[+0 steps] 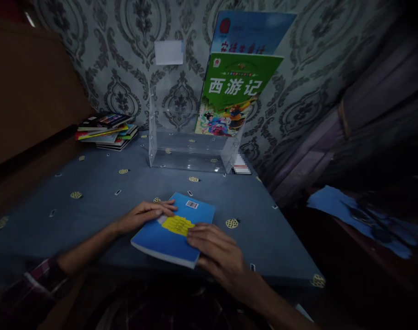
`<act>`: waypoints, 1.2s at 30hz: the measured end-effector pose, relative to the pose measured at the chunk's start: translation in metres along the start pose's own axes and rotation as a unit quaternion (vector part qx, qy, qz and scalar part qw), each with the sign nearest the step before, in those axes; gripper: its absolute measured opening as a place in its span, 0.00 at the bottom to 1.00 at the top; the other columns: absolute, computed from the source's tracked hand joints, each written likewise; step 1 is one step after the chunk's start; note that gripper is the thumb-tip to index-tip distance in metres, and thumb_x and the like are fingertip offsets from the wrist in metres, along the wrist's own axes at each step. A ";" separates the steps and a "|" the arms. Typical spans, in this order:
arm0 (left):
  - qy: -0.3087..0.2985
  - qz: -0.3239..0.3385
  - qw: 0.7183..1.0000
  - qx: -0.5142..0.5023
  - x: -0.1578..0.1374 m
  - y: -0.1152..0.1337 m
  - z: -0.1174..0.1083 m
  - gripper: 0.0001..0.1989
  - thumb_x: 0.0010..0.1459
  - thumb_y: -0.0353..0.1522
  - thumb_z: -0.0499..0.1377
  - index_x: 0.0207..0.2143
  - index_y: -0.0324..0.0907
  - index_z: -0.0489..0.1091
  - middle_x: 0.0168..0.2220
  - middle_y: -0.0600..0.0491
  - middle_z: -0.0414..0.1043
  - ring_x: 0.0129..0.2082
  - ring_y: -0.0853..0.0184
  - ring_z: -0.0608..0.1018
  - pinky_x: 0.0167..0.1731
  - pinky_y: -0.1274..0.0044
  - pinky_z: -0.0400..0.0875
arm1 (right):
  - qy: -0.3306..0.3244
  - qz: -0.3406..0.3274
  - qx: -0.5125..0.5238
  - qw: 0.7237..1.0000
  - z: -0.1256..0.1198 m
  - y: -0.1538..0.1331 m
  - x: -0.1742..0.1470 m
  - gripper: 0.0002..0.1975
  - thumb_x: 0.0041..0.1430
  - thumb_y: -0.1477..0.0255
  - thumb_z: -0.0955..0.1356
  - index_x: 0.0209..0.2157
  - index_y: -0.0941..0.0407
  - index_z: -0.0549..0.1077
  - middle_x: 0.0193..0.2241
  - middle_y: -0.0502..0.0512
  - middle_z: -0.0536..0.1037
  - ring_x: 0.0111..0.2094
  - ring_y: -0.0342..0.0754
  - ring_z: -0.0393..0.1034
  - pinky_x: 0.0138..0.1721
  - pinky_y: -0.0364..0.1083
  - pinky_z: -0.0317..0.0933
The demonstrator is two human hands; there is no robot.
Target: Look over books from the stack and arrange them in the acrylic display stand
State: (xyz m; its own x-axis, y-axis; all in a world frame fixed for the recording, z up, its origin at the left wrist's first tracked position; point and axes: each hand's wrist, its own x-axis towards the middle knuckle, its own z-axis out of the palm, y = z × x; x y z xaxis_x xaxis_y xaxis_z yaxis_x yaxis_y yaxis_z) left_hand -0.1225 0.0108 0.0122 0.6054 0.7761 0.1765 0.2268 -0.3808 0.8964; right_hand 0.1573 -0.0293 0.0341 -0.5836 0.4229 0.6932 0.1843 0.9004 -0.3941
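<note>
A blue book [167, 245] lies on the table near its front edge, with a barcode and a yellow text patch on the cover facing up. My left hand [148, 213] rests on the book's left side, fingers stretched out flat over the cover. At the right edge, my right hand [220, 254] grips the book, its fingers on top and the thumb low by the side. Beyond the book stands a clear acrylic rack [188, 160]. A green book [229, 96] with a cartoon cover leans in its right part, in front of another blue book [253, 30].
A stack of books [108, 130] lies at the back left of the patterned tablecloth [102, 183]. A white card [169, 52] shows above the rack. Behind are a patterned wall and, to the right, a gathered curtain [319, 123]. A blue cloth [332, 201] lies lower right.
</note>
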 end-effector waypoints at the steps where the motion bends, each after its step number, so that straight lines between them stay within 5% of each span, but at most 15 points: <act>1: 0.015 0.001 1.000 -0.015 0.003 -0.001 -0.003 0.18 0.70 0.39 0.49 0.52 0.46 0.76 0.59 0.49 0.71 0.67 0.59 0.63 0.66 0.57 0.59 | 0.014 0.017 0.024 0.999 -0.003 0.002 0.007 0.14 0.71 0.65 0.63 0.51 0.55 0.75 0.41 0.58 0.82 0.46 0.49 0.77 0.47 0.51 0.74; 5: 0.058 -0.002 0.996 -0.072 0.014 -0.008 -0.011 0.20 0.67 0.38 0.49 0.51 0.42 0.75 0.56 0.46 0.73 0.64 0.56 0.67 0.63 0.58 0.64 | 0.076 0.116 0.087 0.986 -0.014 0.013 0.036 0.11 0.67 0.63 0.67 0.39 0.54 0.79 0.33 0.52 0.82 0.34 0.46 0.77 0.38 0.46 0.74; 9: 0.166 -0.026 0.968 -0.186 0.030 -0.018 -0.009 0.22 0.63 0.42 0.53 0.51 0.38 0.75 0.55 0.43 0.74 0.58 0.51 0.74 0.58 0.58 0.69 | 0.161 0.221 0.156 0.949 -0.018 0.035 0.064 0.11 0.62 0.62 0.70 0.32 0.55 0.80 0.27 0.50 0.80 0.29 0.45 0.74 0.30 0.43 0.70; 15: 0.238 -0.011 0.932 -0.272 0.057 -0.008 -0.004 0.25 0.55 0.42 0.67 0.52 0.39 0.73 0.52 0.45 0.76 0.50 0.55 0.78 0.50 0.67 0.74 | 0.296 0.309 0.356 0.831 -0.006 0.079 0.096 0.17 0.51 0.55 0.75 0.29 0.55 0.79 0.28 0.51 0.81 0.32 0.47 0.76 0.34 0.45 0.72; 20: 0.301 -0.068 0.912 -0.270 0.064 -0.004 -0.016 0.32 0.49 0.48 0.70 0.50 0.38 0.71 0.39 0.48 0.79 0.33 0.64 0.80 0.32 0.78 0.75 | 0.317 0.391 0.483 0.716 0.012 0.106 0.096 0.19 0.44 0.58 0.79 0.29 0.56 0.76 0.31 0.54 0.82 0.35 0.52 0.78 0.37 0.49 0.74; 23: 0.287 -0.144 0.913 -0.250 0.063 -0.014 -0.031 0.35 0.48 0.49 0.70 0.53 0.40 0.68 0.35 0.51 0.78 0.26 0.67 0.78 0.27 0.78 0.74 | 0.297 0.451 0.491 0.683 0.025 0.118 0.078 0.16 0.44 0.64 0.79 0.29 0.55 0.73 0.30 0.53 0.82 0.33 0.50 0.78 0.34 0.48 0.74; 26: 0.233 -0.214 0.931 -0.184 0.065 -0.028 -0.046 0.32 0.51 0.46 0.67 0.54 0.40 0.68 0.35 0.51 0.78 0.26 0.66 0.77 0.27 0.76 0.73 | 0.245 0.495 0.460 0.695 0.038 0.129 0.056 0.18 0.44 0.65 0.78 0.35 0.54 0.71 0.29 0.50 0.81 0.29 0.48 0.78 0.31 0.47 0.74; 30: 0.197 -0.221 0.954 0.054 0.069 -0.041 -0.055 0.17 0.61 0.38 0.56 0.47 0.38 0.73 0.38 0.48 0.78 0.35 0.61 0.79 0.35 0.73 0.73 | 0.167 0.471 0.289 0.817 0.046 0.148 0.037 0.18 0.49 0.59 0.73 0.38 0.55 0.71 0.27 0.50 0.79 0.26 0.47 0.75 0.28 0.46 0.71; 33: 0.166 -0.198 0.929 0.266 0.067 -0.042 -0.051 0.17 0.65 0.35 0.51 0.51 0.40 0.73 0.43 0.47 0.77 0.44 0.57 0.78 0.46 0.68 0.71 | 0.133 0.442 0.196 0.865 0.042 0.162 0.032 0.15 0.50 0.60 0.72 0.35 0.56 0.73 0.25 0.51 0.77 0.26 0.47 0.71 0.29 0.47 0.68; 36: 0.140 -0.161 0.893 0.397 0.064 -0.038 -0.042 0.17 0.66 0.35 0.52 0.53 0.41 0.71 0.48 0.45 0.73 0.49 0.56 0.75 0.51 0.66 0.69 | 0.116 0.419 0.122 0.892 0.035 0.166 0.033 0.08 0.49 0.68 0.73 0.31 0.56 0.76 0.28 0.54 0.76 0.33 0.51 0.71 0.41 0.53 0.68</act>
State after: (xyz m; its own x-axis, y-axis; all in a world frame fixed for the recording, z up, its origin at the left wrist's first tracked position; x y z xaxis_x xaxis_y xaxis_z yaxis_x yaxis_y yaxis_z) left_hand -0.1251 0.0960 0.0065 0.2224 0.9623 0.1566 0.8911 -0.2659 0.3678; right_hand 0.1409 0.1307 -0.0299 -0.1383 0.9723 0.1883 0.2845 0.2211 -0.9328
